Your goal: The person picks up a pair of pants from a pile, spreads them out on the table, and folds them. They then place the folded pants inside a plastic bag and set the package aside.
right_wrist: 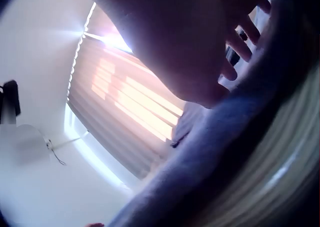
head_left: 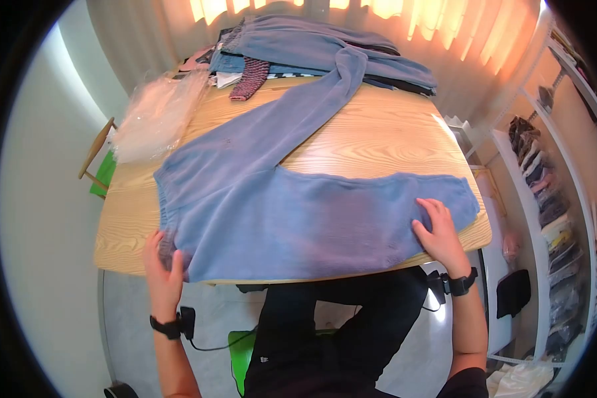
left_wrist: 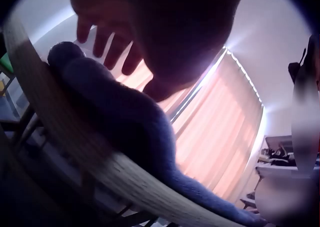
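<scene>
Blue fleece pants [head_left: 265,212] lie spread on the wooden table, one leg along the near edge and the other reaching toward the back. At the gathered waistband on the left is my left hand [head_left: 162,272], its fingers apart. The left wrist view shows those fingers [left_wrist: 116,51] extended above the bunched cloth [left_wrist: 135,111]. My right hand [head_left: 439,233] rests near the hem of the closer leg with fingers spread. In the right wrist view its fingertips [right_wrist: 230,71] are right at the cloth [right_wrist: 210,137].
Folded blue garments [head_left: 312,43] are piled at the table's back, a patterned knit piece [head_left: 251,78] hanging from them. A clear plastic bag [head_left: 159,119] sits at the back left. Shelves of packed clothes [head_left: 544,179] stand on the right. The wooden table [head_left: 123,232] has a rounded near edge.
</scene>
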`<move>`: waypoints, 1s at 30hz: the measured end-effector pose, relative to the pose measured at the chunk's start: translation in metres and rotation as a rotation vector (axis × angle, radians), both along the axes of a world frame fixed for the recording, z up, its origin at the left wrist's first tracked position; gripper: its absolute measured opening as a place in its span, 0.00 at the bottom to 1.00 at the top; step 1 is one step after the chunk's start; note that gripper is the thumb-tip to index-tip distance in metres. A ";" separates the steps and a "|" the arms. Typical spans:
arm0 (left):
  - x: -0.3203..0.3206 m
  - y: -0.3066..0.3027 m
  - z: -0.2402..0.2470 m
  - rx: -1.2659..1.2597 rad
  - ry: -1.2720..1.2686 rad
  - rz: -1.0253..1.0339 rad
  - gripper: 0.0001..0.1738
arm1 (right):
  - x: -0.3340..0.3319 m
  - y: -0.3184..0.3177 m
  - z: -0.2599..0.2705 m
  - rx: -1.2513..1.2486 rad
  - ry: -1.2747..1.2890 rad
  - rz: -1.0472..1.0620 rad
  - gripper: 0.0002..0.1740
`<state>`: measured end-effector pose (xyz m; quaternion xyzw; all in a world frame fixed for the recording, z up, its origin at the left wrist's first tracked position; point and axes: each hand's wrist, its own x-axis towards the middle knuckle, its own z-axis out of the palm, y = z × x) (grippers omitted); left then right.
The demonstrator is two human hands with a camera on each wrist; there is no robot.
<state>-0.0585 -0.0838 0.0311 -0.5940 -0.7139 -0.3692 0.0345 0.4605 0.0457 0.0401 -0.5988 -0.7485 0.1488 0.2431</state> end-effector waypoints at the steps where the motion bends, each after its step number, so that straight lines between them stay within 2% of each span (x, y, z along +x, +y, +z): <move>1: -0.002 0.002 -0.002 0.001 -0.002 0.016 0.27 | -0.001 0.003 -0.010 0.001 -0.002 0.016 0.26; 3: -0.010 0.005 -0.009 -0.274 0.109 -0.096 0.32 | -0.005 0.009 -0.028 0.041 -0.303 -0.168 0.29; 7: -0.014 -0.007 -0.009 -0.337 0.096 -0.013 0.31 | -0.002 0.010 -0.034 -0.029 -0.273 -0.157 0.32; 11: -0.022 -0.030 -0.005 -0.400 0.085 0.062 0.30 | -0.002 0.003 -0.033 0.034 -0.311 -0.118 0.32; 13: -0.035 -0.039 -0.004 -0.468 0.202 0.143 0.30 | -0.011 -0.003 -0.033 0.034 -0.318 -0.099 0.32; 15: -0.046 -0.047 -0.002 -0.490 0.209 0.167 0.30 | -0.027 -0.015 -0.033 0.096 -0.343 -0.060 0.33; 17: -0.061 -0.055 -0.005 -0.581 0.368 0.266 0.32 | -0.042 -0.024 -0.032 0.118 -0.324 -0.060 0.33; 19: -0.066 -0.050 0.004 -0.612 0.389 0.288 0.33 | -0.054 -0.032 -0.032 0.145 -0.298 -0.061 0.33; 21: -0.065 -0.031 0.019 -0.759 0.751 0.301 0.33 | -0.061 -0.031 -0.037 0.185 -0.293 -0.097 0.32; 24: -0.028 0.027 0.050 -0.554 0.494 -0.001 0.31 | -0.062 -0.031 -0.039 0.212 -0.269 -0.124 0.32; 27: 0.039 0.106 0.076 -0.561 0.306 -0.329 0.33 | -0.062 -0.032 -0.039 0.232 -0.239 -0.132 0.31; 30: 0.082 0.203 0.066 -0.650 0.167 -0.620 0.36 | -0.061 -0.032 -0.041 0.254 -0.238 -0.139 0.30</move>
